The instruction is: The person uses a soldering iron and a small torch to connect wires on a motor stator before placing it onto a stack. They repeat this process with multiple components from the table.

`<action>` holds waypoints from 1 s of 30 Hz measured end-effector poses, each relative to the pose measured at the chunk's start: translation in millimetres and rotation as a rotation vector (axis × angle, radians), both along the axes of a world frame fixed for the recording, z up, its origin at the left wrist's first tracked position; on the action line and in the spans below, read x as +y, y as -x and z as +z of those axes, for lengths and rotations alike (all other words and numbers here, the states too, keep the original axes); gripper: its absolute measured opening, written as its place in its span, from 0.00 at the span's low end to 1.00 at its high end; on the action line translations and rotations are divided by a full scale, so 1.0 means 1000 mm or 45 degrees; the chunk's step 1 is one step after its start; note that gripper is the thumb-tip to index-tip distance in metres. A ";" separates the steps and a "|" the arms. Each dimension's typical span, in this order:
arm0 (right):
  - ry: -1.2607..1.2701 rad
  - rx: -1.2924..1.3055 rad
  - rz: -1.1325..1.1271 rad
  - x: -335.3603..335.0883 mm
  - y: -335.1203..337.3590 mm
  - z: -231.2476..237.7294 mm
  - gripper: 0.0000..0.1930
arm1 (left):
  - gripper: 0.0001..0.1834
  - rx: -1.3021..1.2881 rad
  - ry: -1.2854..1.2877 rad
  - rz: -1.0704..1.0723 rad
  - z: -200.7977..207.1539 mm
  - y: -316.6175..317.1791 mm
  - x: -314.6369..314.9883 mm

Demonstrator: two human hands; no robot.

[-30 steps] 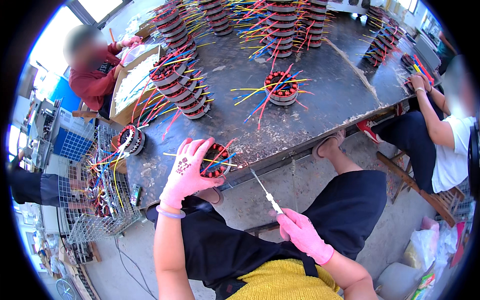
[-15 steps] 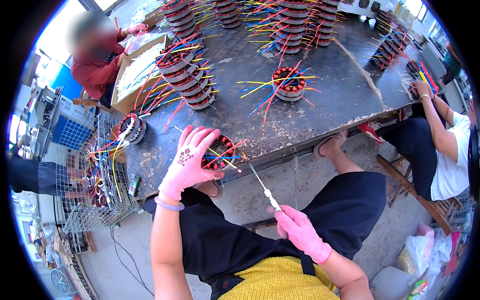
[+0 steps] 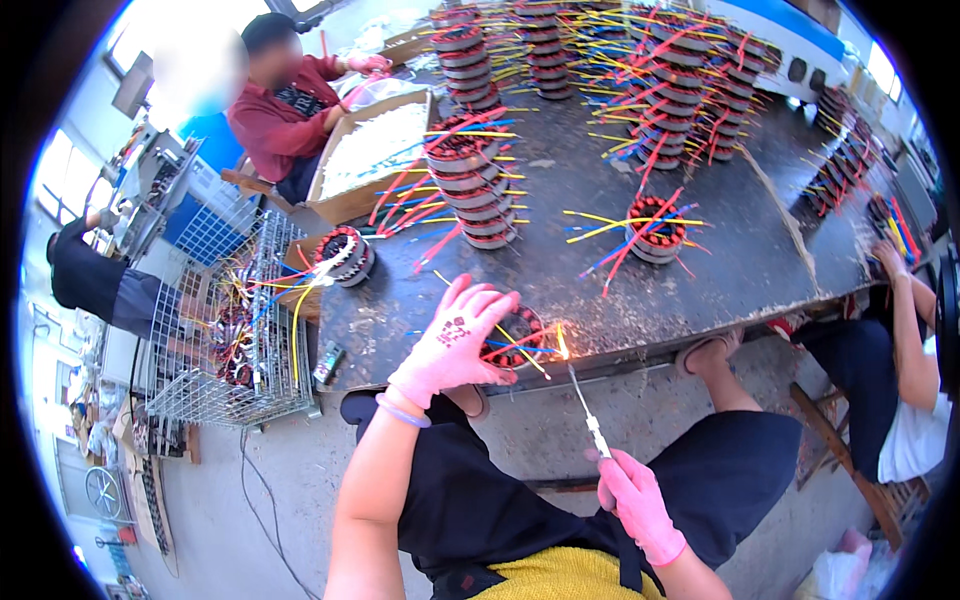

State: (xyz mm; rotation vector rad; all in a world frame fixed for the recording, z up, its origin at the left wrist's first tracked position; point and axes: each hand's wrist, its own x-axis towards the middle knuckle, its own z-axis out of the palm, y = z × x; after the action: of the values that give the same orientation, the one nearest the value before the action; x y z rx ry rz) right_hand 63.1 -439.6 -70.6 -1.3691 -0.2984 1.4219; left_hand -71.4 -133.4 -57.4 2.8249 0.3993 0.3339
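My left hand (image 3: 452, 338), in a pink glove, is closed round a ring-shaped motor stator (image 3: 528, 324) with red windings at the table's near edge. Red, blue and yellow wires stick out of it, some pointing right. My right hand (image 3: 637, 500), also pink-gloved, grips a thin long-nosed lighter (image 3: 595, 430) with a white body, tilted up and to the left. At its tip burns an orange flame (image 3: 563, 345), right beside the ends of the stator's wires. Whether the flame touches them is hard to tell.
On the dark table (image 3: 570, 285) stand a single stator (image 3: 655, 232), a white-laced stator (image 3: 345, 258) and several tall stator stacks (image 3: 475, 190). Left of it is a wire basket (image 3: 235, 395). Co-workers sit at the far left, by an open box (image 3: 335, 190), and at the right.
The flame at the lighter's tip has grown taller and brighter. The whole scene has shifted rightward and down in view; both hands keep their holds.
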 end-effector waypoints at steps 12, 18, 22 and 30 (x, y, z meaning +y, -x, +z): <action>-0.065 -0.095 0.049 -0.003 -0.001 -0.017 0.17 | 0.56 -0.001 0.000 0.004 -0.001 -0.003 -0.001; 0.001 -0.130 0.065 -0.005 -0.002 -0.011 0.18 | 0.56 -0.005 0.004 0.017 0.000 -0.005 -0.003; 0.003 -0.141 0.081 -0.005 -0.001 -0.012 0.18 | 0.56 0.002 0.025 0.018 0.001 -0.004 -0.003; -0.026 -0.134 0.075 -0.004 -0.003 -0.009 0.18 | 0.56 0.026 0.039 0.034 0.003 -0.008 -0.005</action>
State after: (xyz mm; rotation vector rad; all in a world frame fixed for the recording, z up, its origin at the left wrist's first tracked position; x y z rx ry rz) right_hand 66.4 -443.3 -79.3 -1.4316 -0.4238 1.3936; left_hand -63.8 -138.3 -54.1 2.7977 0.4431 0.3020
